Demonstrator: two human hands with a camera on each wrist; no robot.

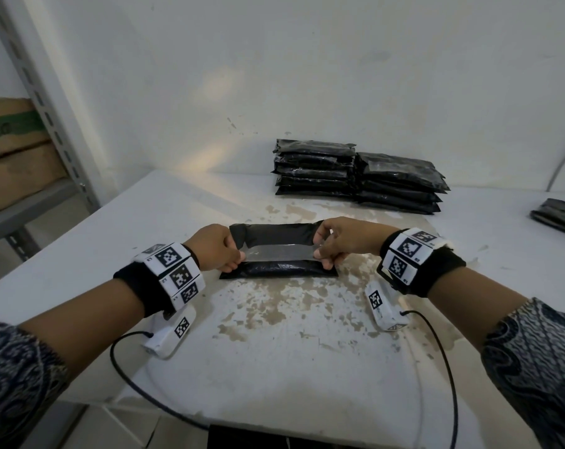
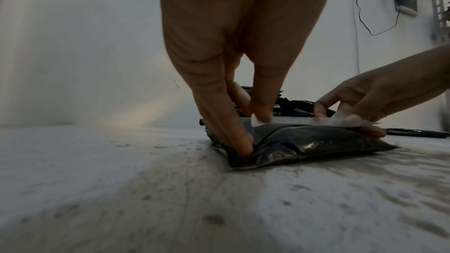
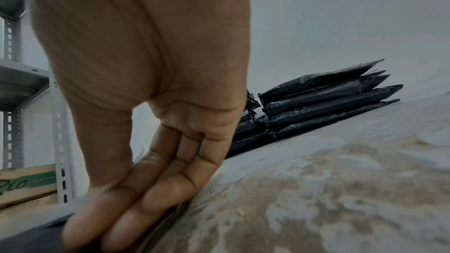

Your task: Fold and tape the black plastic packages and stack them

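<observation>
A folded black plastic package [image 1: 279,268] [image 2: 299,147] lies on the white table [image 1: 274,351]. A strip of clear tape [image 1: 279,252] [image 2: 292,120] stretches across its top, just above the fold. My left hand [image 1: 224,251] [image 2: 246,122] pinches the tape's left end, one finger pressing the package's left edge. My right hand [image 1: 331,246] [image 2: 350,116] pinches the tape's right end. In the right wrist view my right hand's fingers [image 3: 136,205] lie along the package [image 3: 31,238]. Two stacks of taped black packages [image 1: 355,175] [image 3: 316,103] stand at the back.
A flat black package [image 1: 559,215] lies at the table's right edge. A metal rack [image 1: 44,102] with cardboard boxes [image 1: 12,150] stands on the left. Cables [image 1: 138,377] run from the wrist cameras across the near table edge. The wall is close behind the stacks.
</observation>
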